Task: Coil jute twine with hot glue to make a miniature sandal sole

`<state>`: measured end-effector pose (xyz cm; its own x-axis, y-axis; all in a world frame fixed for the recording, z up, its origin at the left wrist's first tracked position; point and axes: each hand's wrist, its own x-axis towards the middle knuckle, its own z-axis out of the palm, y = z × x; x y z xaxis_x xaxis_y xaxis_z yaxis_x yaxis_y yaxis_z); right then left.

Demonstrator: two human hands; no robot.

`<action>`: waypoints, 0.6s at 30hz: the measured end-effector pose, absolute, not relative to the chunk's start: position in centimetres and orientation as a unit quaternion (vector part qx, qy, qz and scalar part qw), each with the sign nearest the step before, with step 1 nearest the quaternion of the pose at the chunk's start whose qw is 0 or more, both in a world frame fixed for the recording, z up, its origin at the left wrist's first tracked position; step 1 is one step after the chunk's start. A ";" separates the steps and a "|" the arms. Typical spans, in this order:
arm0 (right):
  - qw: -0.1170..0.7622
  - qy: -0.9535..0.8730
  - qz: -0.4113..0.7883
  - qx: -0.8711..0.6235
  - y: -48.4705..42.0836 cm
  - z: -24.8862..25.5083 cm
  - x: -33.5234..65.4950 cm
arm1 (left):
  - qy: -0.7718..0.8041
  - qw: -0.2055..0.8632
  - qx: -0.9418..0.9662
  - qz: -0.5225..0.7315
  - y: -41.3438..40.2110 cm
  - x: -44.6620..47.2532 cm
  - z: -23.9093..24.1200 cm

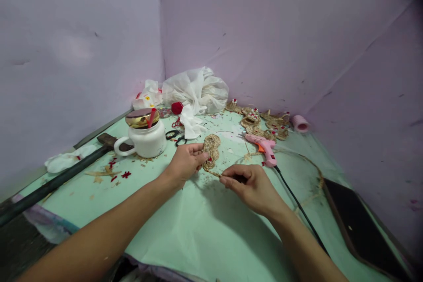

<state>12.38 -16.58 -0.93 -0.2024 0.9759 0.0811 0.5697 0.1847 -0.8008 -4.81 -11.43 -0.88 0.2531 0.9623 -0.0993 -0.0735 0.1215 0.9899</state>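
Note:
My left hand (187, 163) pinches the left side of a coiled piece of braided straw cord (212, 146), held above the green table covering. The coil has an elongated, rounded shape, and a small red spot shows near my thumb. From its lower end the braid runs to my right hand (249, 185), whose thumb and index finger are closed on it. Right of the coil lies a pink glue gun (262, 146) with an orange trigger and a black cable. Behind my left hand are black-handled scissors (176, 136) beside a crumpled white tissue (191, 123).
A white mug (147, 140) with a gold lid and red straw stands left, near a long-handled hammer (76, 169). Finished-looking straw pieces (253, 121), a plastic bag (196, 88), red yarn (177, 107) and a pink roll (300, 124) line the back. A dark tablet-like slab (360, 224) lies right.

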 end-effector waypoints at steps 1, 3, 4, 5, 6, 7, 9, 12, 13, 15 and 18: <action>0.323 -0.712 0.299 -0.546 -16.6 -0.9 12.4 | 0.438 0.607 0.508 0.425 -11.4 -4.8 -0.9; 0.346 -0.733 0.246 -0.532 -16.7 -1.0 12.5 | 0.437 0.609 0.510 0.422 -11.5 -4.8 -0.9; 0.355 -0.745 0.218 -0.521 -16.7 -1.0 12.6 | 0.437 0.610 0.511 0.419 -11.5 -4.8 -1.0; 0.364 -0.758 0.188 -0.508 -16.7 -1.0 12.6 | 0.436 0.613 0.512 0.415 -11.5 -4.8 -1.0; 0.369 -0.768 0.163 -0.497 -16.6 -1.0 12.7 | 0.436 0.615 0.513 0.411 -11.5 -4.8 -1.0; 0.372 -0.777 0.143 -0.488 -16.5 -1.1 12.7 | 0.435 0.617 0.513 0.407 -11.5 -4.8 -1.0; 0.379 -0.790 0.106 -0.470 -16.3 -1.2 12.8 | 0.435 0.621 0.516 0.400 -11.5 -4.8 -1.0; 0.391 -0.790 0.090 -0.464 -15.9 -1.6 13.0 | 0.431 0.625 0.523 0.388 -11.6 -4.8 -0.9; 0.396 -0.787 0.086 -0.464 -15.8 -1.7 13.1 | 0.429 0.627 0.526 0.383 -11.6 -4.9 -0.9; 0.412 -0.781 0.077 -0.464 -15.7 -1.9 13.1 | 0.425 0.629 0.532 0.374 -11.5 -4.9 -0.9; 0.439 -0.776 0.065 -0.449 -15.6 -1.9 13.1 | 0.420 0.631 0.542 0.364 -11.4 -5.1 -0.9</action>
